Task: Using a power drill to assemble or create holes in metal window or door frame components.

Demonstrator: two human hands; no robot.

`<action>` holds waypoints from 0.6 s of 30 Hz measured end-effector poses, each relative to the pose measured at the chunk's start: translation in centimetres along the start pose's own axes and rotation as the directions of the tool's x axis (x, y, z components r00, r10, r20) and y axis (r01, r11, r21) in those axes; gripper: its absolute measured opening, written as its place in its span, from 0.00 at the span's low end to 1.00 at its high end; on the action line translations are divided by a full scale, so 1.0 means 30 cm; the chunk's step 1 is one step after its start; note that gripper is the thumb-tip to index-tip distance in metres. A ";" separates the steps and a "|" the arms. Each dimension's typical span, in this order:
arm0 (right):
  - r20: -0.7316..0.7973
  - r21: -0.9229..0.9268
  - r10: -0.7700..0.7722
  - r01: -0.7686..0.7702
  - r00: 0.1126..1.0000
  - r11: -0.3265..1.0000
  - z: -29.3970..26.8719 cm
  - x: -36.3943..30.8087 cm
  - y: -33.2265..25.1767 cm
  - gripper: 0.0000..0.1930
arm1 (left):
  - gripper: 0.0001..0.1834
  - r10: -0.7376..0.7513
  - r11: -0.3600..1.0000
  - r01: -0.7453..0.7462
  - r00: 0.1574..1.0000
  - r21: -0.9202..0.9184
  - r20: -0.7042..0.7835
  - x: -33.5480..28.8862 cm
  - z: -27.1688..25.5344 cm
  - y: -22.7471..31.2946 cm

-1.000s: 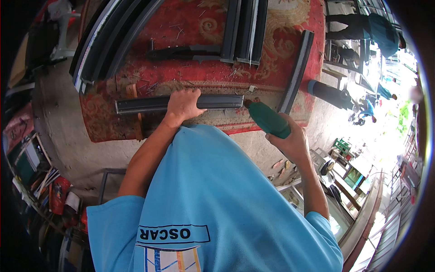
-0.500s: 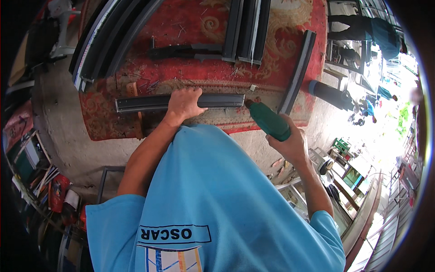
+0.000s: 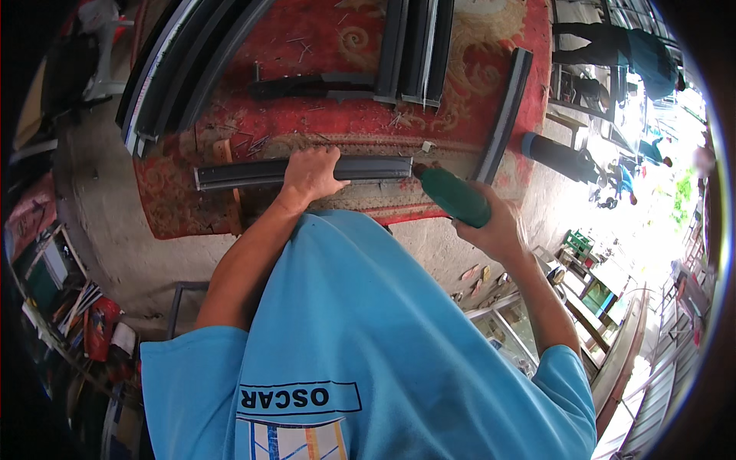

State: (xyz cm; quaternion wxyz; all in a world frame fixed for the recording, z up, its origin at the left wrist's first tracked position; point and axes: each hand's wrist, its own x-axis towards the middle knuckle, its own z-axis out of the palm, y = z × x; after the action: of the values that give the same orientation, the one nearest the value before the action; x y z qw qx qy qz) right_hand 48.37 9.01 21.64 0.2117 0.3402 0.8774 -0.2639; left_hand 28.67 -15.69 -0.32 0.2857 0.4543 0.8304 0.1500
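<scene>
My left hand (image 3: 310, 172) is wrapped over the middle of a dark grey frame profile (image 3: 376, 167), which lies crosswise on the table and is held down. Beyond the profile's right end, my right hand (image 3: 502, 226) grips a green power tool (image 3: 454, 195), drill-like in shape. The tool's dark nose points at that end and is close to it; whether they touch I cannot tell. Under the left part of the profile is a wooden strip (image 3: 222, 150), visible on both sides of it.
A worn red patterned carpet (image 3: 322, 123) covers the table. Long dark profiles (image 3: 192, 84) lie at the far left, more (image 3: 414, 54) at the far middle. A shorter profile (image 3: 506, 115) slants at the right, near a dark roll (image 3: 556, 157). A person (image 3: 636, 57) stands far right.
My right forearm and elbow have swung slightly outward to the right, and the green tool has shifted a little in angle. My left hand and the profile stay nearly in place.
</scene>
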 end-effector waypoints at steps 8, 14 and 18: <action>0.105 -0.184 -0.056 0.075 0.993 0.980 -0.043 0.043 -0.053 0.35 | 0.31 -0.003 1.000 0.003 1.000 -0.005 0.003 0.002 -0.003 0.002; 0.134 -0.268 -0.052 0.087 0.990 0.960 -0.055 0.072 -0.114 0.35 | 0.31 0.009 1.000 -0.009 1.000 -0.009 -0.012 -0.005 0.008 -0.002; 0.203 0.063 0.153 -0.169 0.967 0.984 -0.155 0.193 -0.111 0.31 | 0.31 0.016 1.000 -0.016 1.000 0.021 -0.011 -0.006 0.001 -0.004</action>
State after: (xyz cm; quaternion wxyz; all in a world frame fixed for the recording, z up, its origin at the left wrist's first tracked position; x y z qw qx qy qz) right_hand 41.18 12.54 23.11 0.3047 0.3905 0.8103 -0.3131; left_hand 28.69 -15.89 -0.35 0.2753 0.4630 0.8297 0.1462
